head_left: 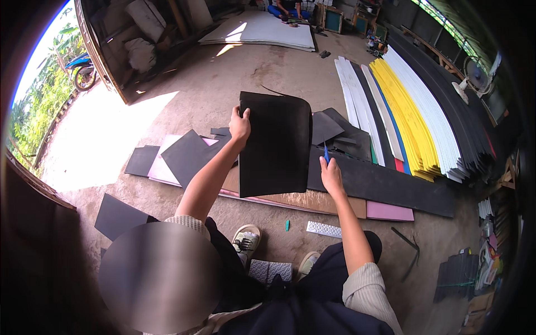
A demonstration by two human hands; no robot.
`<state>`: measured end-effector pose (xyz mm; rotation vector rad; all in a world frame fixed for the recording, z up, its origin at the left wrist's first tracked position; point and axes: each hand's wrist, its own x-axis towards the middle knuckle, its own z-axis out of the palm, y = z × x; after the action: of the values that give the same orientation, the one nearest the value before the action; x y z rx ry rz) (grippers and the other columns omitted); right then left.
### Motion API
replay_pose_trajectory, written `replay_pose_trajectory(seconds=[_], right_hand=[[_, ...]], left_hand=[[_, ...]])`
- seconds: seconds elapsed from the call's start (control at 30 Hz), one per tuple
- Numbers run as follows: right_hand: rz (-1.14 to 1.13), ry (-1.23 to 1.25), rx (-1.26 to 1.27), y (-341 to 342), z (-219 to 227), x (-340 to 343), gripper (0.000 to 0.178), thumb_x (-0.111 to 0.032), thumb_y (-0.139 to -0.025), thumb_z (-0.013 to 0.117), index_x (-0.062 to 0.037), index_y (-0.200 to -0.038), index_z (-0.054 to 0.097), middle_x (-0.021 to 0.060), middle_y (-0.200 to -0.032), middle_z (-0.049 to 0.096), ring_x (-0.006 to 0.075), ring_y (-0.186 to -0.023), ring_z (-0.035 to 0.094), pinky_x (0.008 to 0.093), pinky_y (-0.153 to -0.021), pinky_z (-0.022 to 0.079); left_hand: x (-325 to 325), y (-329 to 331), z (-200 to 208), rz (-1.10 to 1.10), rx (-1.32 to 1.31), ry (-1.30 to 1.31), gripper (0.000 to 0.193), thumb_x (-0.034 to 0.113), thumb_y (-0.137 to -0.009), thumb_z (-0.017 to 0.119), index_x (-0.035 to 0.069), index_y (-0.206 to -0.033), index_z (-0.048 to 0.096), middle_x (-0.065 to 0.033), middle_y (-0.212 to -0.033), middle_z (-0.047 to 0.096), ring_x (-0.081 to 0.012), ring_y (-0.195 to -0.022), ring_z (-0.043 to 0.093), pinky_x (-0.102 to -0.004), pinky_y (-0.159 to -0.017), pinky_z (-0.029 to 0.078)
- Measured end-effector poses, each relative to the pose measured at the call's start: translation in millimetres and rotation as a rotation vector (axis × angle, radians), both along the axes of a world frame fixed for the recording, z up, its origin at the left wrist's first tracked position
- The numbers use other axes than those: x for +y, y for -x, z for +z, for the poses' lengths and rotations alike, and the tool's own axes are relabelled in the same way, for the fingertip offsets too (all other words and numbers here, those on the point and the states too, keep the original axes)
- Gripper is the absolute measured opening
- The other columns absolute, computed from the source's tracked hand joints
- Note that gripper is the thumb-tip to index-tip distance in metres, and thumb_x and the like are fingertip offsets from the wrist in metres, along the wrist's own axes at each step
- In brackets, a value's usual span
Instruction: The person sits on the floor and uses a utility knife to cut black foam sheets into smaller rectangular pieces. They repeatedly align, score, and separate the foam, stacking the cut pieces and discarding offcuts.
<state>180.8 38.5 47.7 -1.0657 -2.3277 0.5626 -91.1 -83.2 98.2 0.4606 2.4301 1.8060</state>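
My left hand (pixel 240 124) is closed on the upper left edge of a black sheet (pixel 274 145), holding it upright in front of me. The sheet's right side curves over. Just right of it, my right hand (pixel 331 175) is wrapped round a slim blue pointed tool (pixel 326 153), tip up; its exact kind is too small to make out. The tool is apart from the sheet. Below both hands, a long dark board (pixel 391 187) and a brown board (pixel 326 202) lie on the floor, with loose black pieces (pixel 190 156) around them.
Stacked yellow strips (pixel 405 117) and white strips (pixel 427 111) lie at the right, near a fan (pixel 476 77). A white panel (pixel 268 30) and a seated person (pixel 289 8) are at the back. A small green object (pixel 287 225) lies by my shoes.
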Motion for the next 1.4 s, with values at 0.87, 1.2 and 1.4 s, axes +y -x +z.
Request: replay_pose_trajectory(seconds=[0.87,1.2,1.4], right_hand=[[-0.140,0.837,0.306,57,-180,15,0.030,-0.006,-0.077,0.070,-0.0054,-0.095,0.046,0.0001,-0.088,0.041,0.0114,-0.083,0.043,0.0246,-0.082,0.036],[-0.103,0.913,0.271,139,-214,-18,0.025,-0.009,-0.079,0.069,-0.0066,-0.087,0.045,-0.0024,-0.082,0.040,0.0081,-0.075,0.040,0.0229,-0.073,0.037],[-0.019,0.153,-0.146,144,-232,-24,0.033,-0.016,-0.080,0.063,0.0016,-0.102,0.047,0.0216,-0.105,0.048,0.0387,-0.104,0.044,0.0497,-0.091,0.033]], left_hand=[[-142,147,-277,0.363,-0.722,-0.074,0.050,0.037,-0.083,0.060,-0.002,-0.112,0.046,-0.0130,-0.099,0.055,-0.0205,-0.083,0.053,-0.0350,-0.069,0.046],[-176,109,-206,0.651,-0.414,-0.465,0.038,0.034,-0.092,0.052,0.005,-0.115,0.043,-0.0064,-0.106,0.052,-0.0142,-0.088,0.052,-0.0295,-0.071,0.048],[-169,27,-213,0.235,-0.690,-0.596,0.032,0.020,-0.086,0.063,0.010,-0.109,0.043,-0.0018,-0.097,0.051,-0.0112,-0.081,0.054,-0.0269,-0.070,0.048]])
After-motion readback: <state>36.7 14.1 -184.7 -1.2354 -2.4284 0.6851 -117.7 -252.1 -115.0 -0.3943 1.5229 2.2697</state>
